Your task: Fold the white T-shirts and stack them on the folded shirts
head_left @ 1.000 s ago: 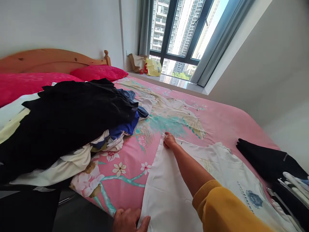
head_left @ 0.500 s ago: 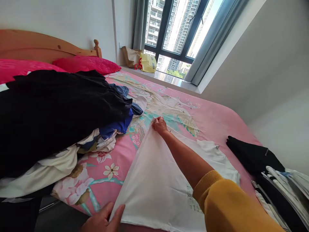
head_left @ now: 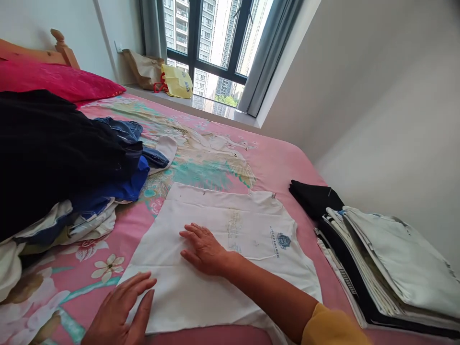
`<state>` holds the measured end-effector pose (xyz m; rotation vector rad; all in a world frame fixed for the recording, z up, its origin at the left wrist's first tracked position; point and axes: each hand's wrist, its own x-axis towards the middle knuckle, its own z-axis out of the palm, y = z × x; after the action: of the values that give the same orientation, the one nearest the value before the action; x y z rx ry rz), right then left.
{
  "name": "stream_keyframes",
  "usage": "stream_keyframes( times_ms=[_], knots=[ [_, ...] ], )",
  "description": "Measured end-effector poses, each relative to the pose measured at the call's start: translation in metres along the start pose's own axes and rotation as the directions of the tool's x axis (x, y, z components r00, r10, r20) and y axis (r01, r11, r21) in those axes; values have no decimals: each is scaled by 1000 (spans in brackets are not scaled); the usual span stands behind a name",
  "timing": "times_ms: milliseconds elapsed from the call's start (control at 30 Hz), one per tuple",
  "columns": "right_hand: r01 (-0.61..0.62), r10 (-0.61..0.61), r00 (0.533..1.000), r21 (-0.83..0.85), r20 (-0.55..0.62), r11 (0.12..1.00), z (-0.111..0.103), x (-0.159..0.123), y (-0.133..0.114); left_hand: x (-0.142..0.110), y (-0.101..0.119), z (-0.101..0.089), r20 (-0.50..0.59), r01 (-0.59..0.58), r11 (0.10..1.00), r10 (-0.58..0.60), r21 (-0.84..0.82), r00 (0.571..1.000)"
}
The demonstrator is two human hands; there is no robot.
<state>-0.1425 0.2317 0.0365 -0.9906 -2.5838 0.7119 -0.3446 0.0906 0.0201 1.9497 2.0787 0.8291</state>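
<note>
A white T-shirt [head_left: 212,299] with a dark blue printed crest lies spread on the bed, its hem end toward the left and its neck end toward the right. My right hand [head_left: 203,249] rests palm down on the middle of the shirt, fingers stretched out. At the shirt's near left corner is my left hand [head_left: 124,309], its fingers and thumb apart, over the edge of the cloth. Neither hand grips the fabric.
A heap of loose clothes with a black garment [head_left: 64,148] on top fills the left side of the bed. To the right stand a stack of folded clothes [head_left: 402,258] and a folded black garment [head_left: 316,197]. Bags, one a yellow bag [head_left: 178,81], sit on the windowsill.
Both hands have let go of the shirt's edge. My right hand has come back from the far corner to the shirt's middle. The cloth lies flatter, and the view has turned right.
</note>
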Motion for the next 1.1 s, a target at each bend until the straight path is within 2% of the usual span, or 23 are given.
stream_keyframes(
  times_ms=[100,133,167,200,233,300,333,367,400,500,533,567,600,667,700,733,767,800,900,967,1000,1033,1100],
  knots=[
    [-96,113,989,-170,92,981,-36,-43,56,33,25,19,123,-108,992,99,66,987],
    [-184,207,975,-233,78,955,-54,-55,81,39,26,27,174,-116,984,92,133,981],
    [-340,358,933,-279,16,898,-74,-67,105,43,24,34,214,-120,971,75,205,974],
    [-526,534,843,-297,-63,797,-94,-78,128,45,21,41,242,-120,955,53,271,969],
    [-713,696,697,-273,-174,645,-113,-90,147,46,16,47,258,-124,938,39,324,965],
    [-833,788,552,-222,-272,507,-142,-110,170,44,7,53,268,-150,907,43,393,962],
    [-853,796,522,-204,-306,481,-148,-118,173,43,5,54,265,-162,896,51,414,963],
    [-839,772,544,-203,-329,505,-149,-125,170,42,4,54,264,-175,886,62,429,962],
    [-799,723,600,-219,-341,560,-144,-132,163,42,4,54,264,-185,879,71,439,962],
    [-549,496,835,-304,-238,779,-113,-157,139,43,7,51,273,-203,869,82,452,958],
    [-519,481,855,-305,-194,799,-104,-168,135,44,8,51,278,-206,867,81,454,957],
    [-564,531,826,-288,-190,774,-97,-182,134,45,9,50,283,-208,866,81,455,956],
    [-664,625,748,-257,-223,702,-95,-197,137,45,10,50,287,-212,864,83,457,954],
    [-869,796,493,-154,-350,470,-99,-226,147,46,12,49,285,-220,859,90,463,954],
    [-919,831,389,-106,-398,380,-105,-238,150,46,13,49,281,-221,857,94,466,955],
    [-940,840,332,-78,-429,332,-111,-246,151,46,14,48,277,-222,856,96,467,956],
    [-938,828,335,-76,-449,338,-115,-250,148,46,16,48,276,-221,856,96,467,956],
    [-918,799,382,-92,-465,385,-118,-250,141,46,17,47,275,-217,857,92,467,957],
    [-752,629,641,-198,-439,629,-109,-234,107,46,20,46,280,-210,857,80,472,957],
    [-611,535,784,-241,-315,754,-95,-226,90,47,20,45,286,-212,856,79,471,955],
    [-584,532,809,-240,-250,775,-88,-227,86,47,19,44,291,-215,857,79,469,953],
    [-595,558,803,-235,-207,769,-82,-232,87,47,19,44,298,-217,857,78,468,951],
    [-705,674,709,-217,-205,675,-75,-252,96,46,20,43,309,-216,857,70,469,948]
  ],
)
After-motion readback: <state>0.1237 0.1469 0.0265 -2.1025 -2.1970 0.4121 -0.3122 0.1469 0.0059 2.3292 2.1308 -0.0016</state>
